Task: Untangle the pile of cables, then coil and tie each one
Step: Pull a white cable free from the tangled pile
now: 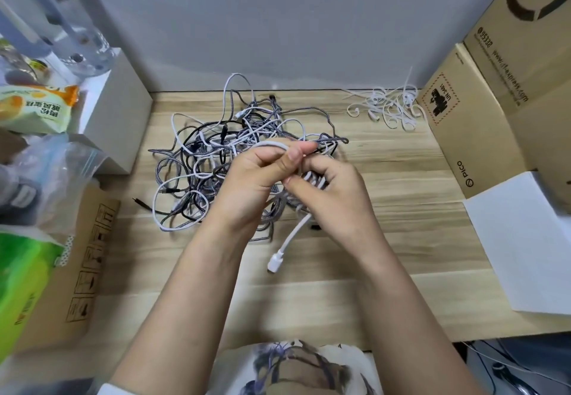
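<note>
I have one white cable (279,146) lifted just above the pile (216,159), which sits mid-counter (386,240), and I am winding it into loops. My right hand (333,197) is curled round the turns already made, keeping them stacked so they cannot spring apart. My left hand (256,175) pinches the running length between thumb and fingers, bending it over the top to feed the next turn. The plug (275,263) hangs free below my hands, close to the counter, so I judge that end is clear of the tangle. The ties (386,105) lie at the far right, well apart from the pile, near the box (482,122), within reach once the coil is done.

My hands cover the coil, so I cannot count its turns. Nor can I tell where this cable runs back into the pile, or whether it is snagged there. How many cables the tangle holds is hard to make out.
</note>
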Demonstrator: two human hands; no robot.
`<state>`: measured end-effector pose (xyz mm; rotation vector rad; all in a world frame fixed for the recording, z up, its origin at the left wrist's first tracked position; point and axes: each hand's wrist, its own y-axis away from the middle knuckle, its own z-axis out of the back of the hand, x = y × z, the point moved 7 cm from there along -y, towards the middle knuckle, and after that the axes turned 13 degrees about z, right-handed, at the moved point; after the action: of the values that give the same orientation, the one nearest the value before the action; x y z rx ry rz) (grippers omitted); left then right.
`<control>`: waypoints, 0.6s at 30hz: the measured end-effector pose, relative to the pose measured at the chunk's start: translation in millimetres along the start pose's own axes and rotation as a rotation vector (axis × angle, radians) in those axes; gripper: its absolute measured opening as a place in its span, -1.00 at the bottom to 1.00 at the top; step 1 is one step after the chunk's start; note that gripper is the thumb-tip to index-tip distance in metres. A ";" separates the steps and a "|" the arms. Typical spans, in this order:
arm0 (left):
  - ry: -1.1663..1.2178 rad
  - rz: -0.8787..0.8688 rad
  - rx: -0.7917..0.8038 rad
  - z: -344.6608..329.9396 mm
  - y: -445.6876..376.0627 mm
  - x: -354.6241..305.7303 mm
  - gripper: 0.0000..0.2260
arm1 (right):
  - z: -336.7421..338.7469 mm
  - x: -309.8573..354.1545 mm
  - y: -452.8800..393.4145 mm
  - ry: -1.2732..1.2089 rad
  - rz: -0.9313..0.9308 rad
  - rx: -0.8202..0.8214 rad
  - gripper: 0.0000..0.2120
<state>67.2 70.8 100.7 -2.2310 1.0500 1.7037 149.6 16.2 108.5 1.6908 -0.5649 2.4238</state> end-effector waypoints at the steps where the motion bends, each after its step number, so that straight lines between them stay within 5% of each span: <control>1: 0.054 0.042 0.023 -0.7 -1.2 3.1 -0.97 | 2.2 0.2 1.4 -0.013 -0.001 -0.026 -0.79; 6: 0.791 0.303 0.184 17.6 -19.8 35.3 -0.95 | 29.9 21.3 6.8 -0.162 0.086 -0.187 -0.58; 9: 1.073 0.300 0.124 51.6 -28.9 55.0 -0.66 | 50.0 37.8 10.0 -0.298 0.183 -0.261 -0.53; 11: 1.078 0.271 0.062 64.7 -28.4 58.9 -0.59 | 55.8 42.5 11.6 -0.288 0.213 -0.272 -0.51; 14: 0.893 0.303 -0.071 59.7 -21.7 56.3 -0.94 | 51.9 33.7 11.4 -0.194 0.162 -0.262 -0.50; 18: 0.375 0.241 0.000 31.2 -0.9 38.5 -0.76 | 19.7 8.3 13.2 0.035 0.056 -0.152 -0.60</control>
<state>47.3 70.4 55.2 -2.5777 1.4502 1.3856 159.7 -4.2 119.1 1.5901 -0.7801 2.3747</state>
